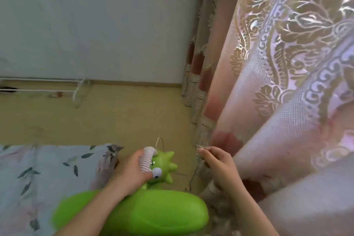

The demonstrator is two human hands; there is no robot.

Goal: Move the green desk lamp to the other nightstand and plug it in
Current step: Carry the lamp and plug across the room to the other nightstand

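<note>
The green desk lamp [145, 214] is low in the view, with a broad green shade, a spiky cartoon head with googly eyes and a ribbed white neck [146, 159]. My left hand [132, 172] is closed around that ribbed neck and carries the lamp. My right hand [216, 161] pinches the lamp's thin cord [193, 176] near the curtain edge; the cord trails down from the fingers and a loop of it shows above the lamp. No nightstand or socket is in view.
A bed corner with a leaf-patterned cover [47, 174] lies at the left. Pink patterned curtains [277, 82] fill the right side, close to my right arm. Ahead are tan floor [115, 119], a grey wall and a white rack [57, 86] by the baseboard.
</note>
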